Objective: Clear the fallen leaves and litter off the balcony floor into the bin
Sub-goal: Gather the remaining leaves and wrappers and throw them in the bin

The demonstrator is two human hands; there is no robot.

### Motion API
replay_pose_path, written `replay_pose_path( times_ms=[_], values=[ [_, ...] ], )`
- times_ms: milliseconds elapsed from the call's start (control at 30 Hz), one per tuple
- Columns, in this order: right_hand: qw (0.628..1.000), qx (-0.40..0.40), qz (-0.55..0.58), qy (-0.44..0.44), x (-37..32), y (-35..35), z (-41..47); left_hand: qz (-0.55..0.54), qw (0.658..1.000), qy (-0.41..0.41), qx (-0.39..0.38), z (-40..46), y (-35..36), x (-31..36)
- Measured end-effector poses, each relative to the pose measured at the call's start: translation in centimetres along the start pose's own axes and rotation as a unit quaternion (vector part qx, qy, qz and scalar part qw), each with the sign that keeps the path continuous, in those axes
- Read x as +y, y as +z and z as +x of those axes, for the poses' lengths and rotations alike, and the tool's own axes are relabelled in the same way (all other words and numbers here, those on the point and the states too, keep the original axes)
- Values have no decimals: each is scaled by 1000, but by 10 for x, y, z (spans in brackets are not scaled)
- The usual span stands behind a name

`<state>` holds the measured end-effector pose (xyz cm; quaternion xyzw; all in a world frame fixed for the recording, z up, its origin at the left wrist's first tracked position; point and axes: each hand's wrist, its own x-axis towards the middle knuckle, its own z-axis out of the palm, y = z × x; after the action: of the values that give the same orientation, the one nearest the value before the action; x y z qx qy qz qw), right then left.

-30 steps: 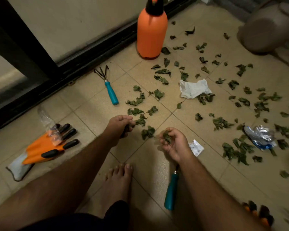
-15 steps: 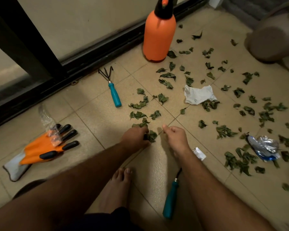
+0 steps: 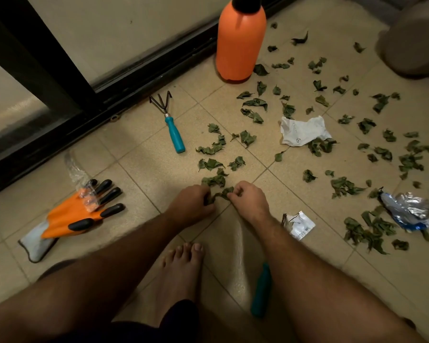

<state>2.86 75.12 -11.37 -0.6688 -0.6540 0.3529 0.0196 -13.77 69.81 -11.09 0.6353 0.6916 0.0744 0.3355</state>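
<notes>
My left hand (image 3: 192, 203) and my right hand (image 3: 249, 198) are down on the balcony floor (image 3: 139, 169), close side by side. Both have curled fingers. They are pinching the same little bunch of leaves (image 3: 221, 193) that sits right between them. My left hand grips the left end of the bunch and my right hand grips the right end.

The bunch lies sideways, from left to right, just past my bare foot (image 3: 181, 271). Both hands are just as near to it.

More leaves wait just past my hands, a bit farther away. The closest ones (image 3: 214, 180) touch the top of my bunch. I think my left hand can reach those first.

Most of the leaves (image 3: 367, 229) are spread out to my right and far right. The litter is on that side too: a white paper (image 3: 302, 131), a small torn packet (image 3: 299, 225) near my right arm, and a shiny blue wrapper (image 3: 406, 210). My right hand is nearer to all of these.

I cannot see the bin anywhere. So I cannot tell which way I must carry my handful.
</notes>
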Motion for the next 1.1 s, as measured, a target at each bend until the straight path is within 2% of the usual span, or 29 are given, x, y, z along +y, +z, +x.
replay_pose_path(
  times_ms=[100,167,200,300,367,433,500,567,700,833,900,1033,1100],
  values=[
    [999,-13,42,9,0,-1,1,-113,992,-47,31,-3,-6,-3],
    [986,-36,160,19,-2,-5,-2,-219,970,-87,61,-2,-12,-4],
    [965,-50,255,38,-4,-7,-5,-290,949,-106,66,-1,-15,-4],
    [854,-80,502,113,-4,-16,-12,-427,893,-132,52,1,-24,-3],
    [799,-83,582,130,-2,-19,-17,-420,897,-129,55,5,-27,-3],
    [775,-69,611,145,2,-19,-20,-371,917,-131,71,12,-26,-4],
    [769,-63,618,152,7,-19,-22,-280,948,-128,82,19,-23,-5],
    [760,-70,630,148,11,-21,-23,-144,980,-100,91,22,-19,-5],
    [759,-77,630,143,17,-27,-18,-7,995,-43,93,33,-15,4],
    [766,-95,618,149,20,-27,-10,49,996,-29,64,44,-18,11],
    [782,-92,595,161,16,-28,-8,63,996,-32,47,46,-19,10],
    [787,-80,586,175,4,-29,-10,29,999,-15,32,40,-18,3],
    [817,-74,547,168,-1,-25,-8,-21,999,-16,40,32,-20,-1]
  ],
)
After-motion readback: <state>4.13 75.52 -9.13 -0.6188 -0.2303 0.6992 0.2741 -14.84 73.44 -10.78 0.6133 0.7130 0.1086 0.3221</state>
